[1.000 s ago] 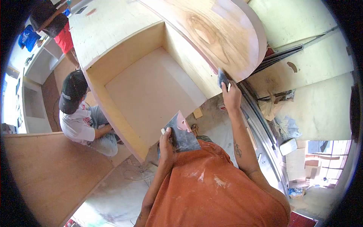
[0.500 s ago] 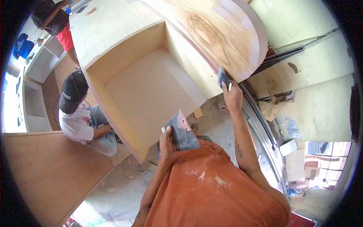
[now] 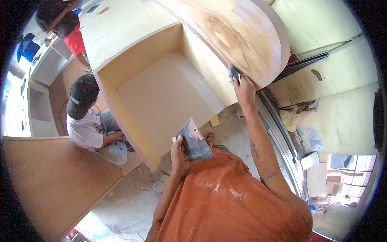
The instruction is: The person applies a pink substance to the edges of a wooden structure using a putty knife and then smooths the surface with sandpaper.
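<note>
- The left hand (image 3: 177, 155), below the center of the frame, grips a dark flat plate (image 3: 198, 149) carrying pink paste (image 3: 194, 130); the thumb presses on top, the other fingers mostly hidden.
- The right hand (image 3: 245, 92), right of center, clamps a dark-bladed scraper (image 3: 233, 73) at the seam between an open wooden box (image 3: 161, 88) and a curved wood-grain panel (image 3: 260, 42) at upper right.
- The plate rests near an orange shirt (image 3: 209, 197) at bottom center, just in front of the box.
- A person in a black cap (image 3: 85, 131) crouches beside the box, left of the frame.
- Long metal strips (image 3: 278, 125) lie right of the right forearm.
</note>
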`<state>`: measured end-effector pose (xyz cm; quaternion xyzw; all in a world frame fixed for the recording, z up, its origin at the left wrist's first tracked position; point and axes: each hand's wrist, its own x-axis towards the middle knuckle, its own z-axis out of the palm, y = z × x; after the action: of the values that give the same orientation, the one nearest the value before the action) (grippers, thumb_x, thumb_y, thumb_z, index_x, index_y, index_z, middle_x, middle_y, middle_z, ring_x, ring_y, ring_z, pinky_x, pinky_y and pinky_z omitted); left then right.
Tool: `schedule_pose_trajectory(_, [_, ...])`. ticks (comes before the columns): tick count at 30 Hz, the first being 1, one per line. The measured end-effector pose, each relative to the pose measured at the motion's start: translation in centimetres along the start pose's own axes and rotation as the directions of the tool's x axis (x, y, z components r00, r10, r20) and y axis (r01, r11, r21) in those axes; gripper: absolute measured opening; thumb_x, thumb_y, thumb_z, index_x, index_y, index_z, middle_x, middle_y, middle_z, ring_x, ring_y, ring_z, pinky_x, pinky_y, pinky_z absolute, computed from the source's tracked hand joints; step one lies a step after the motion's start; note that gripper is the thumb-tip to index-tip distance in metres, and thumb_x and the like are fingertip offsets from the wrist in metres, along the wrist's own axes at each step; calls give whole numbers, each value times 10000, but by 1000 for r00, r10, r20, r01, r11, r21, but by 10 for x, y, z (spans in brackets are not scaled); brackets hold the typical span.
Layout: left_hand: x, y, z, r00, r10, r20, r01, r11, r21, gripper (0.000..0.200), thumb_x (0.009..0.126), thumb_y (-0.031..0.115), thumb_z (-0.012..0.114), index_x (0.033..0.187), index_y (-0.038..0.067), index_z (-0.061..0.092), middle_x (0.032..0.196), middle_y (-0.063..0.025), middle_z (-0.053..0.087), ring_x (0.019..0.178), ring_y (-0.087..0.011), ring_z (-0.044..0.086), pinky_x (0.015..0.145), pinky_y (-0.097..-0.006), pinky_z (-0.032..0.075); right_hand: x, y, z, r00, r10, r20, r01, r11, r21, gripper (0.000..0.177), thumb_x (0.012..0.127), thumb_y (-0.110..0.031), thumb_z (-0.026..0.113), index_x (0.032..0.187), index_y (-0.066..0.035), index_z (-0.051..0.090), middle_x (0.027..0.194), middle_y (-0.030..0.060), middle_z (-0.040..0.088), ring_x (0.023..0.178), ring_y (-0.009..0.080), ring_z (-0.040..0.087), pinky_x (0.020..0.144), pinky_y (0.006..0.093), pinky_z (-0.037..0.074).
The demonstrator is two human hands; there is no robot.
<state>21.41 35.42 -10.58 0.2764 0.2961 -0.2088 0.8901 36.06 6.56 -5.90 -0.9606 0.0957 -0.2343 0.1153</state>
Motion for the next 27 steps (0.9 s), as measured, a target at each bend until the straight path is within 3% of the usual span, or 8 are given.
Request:
schedule_pose_trajectory(8, [0, 1, 3, 999, 39, 28, -38, 998, -47, 257, 930, 266, 530, 1071, 52, 534, 953, -52, 612, 837, -183, 618, 755, -338, 524, 2, -2, -6, 999, -45, 14, 45, 998, -42, 220, 853, -186, 609, 866, 33, 625, 868, 222, 632, 817, 392, 620, 734, 448, 499])
schedule_pose_trajectory(11, [2, 1, 0, 999, 45, 6, -45, 998, -38, 263, 929, 272, 532, 1074, 52, 535, 960, -53, 613, 844, -188, 618, 769, -341, 520, 7, -7, -11, 1000, -11, -26, 12, 1000, 27, 237, 854, -206, 608, 853, 30, 627, 872, 218, 637, 813, 390, 618, 733, 453, 497])
schedule_pose_trajectory(22, [11, -1, -10, 998, 53, -24, -53, 998, -19, 261, 917, 279, 545, 1065, 65, 548, 967, -43, 604, 878, -171, 599, 781, -336, 505, 38, -28, 2, 998, -29, 63, 35, 995, -98, 271, 888, -258, 571, 927, 1, 638, 916, 199, 656, 817, 360, 641, 733, 449, 512])
schedule_pose_trajectory(24, [9, 0, -10, 998, 59, -32, -59, 998, -6, 260, 914, 278, 547, 1065, 66, 549, 968, -43, 603, 884, -170, 596, 788, -335, 501, 48, -35, 2, 989, -1, 147, 15, 995, -95, 294, 902, -272, 554, 978, 0, 634, 937, 204, 660, 834, 361, 646, 750, 453, 512])
schedule_pose_trajectory(27, [8, 0, -10, 999, 26, -21, -27, 996, -80, 259, 911, 277, 553, 1059, 64, 551, 970, -40, 603, 892, -174, 592, 804, -342, 497, 62, -45, 7, 988, -14, 153, 28, 996, -86, 299, 909, -266, 547, 1004, 5, 627, 920, 209, 665, 837, 369, 650, 756, 460, 513])
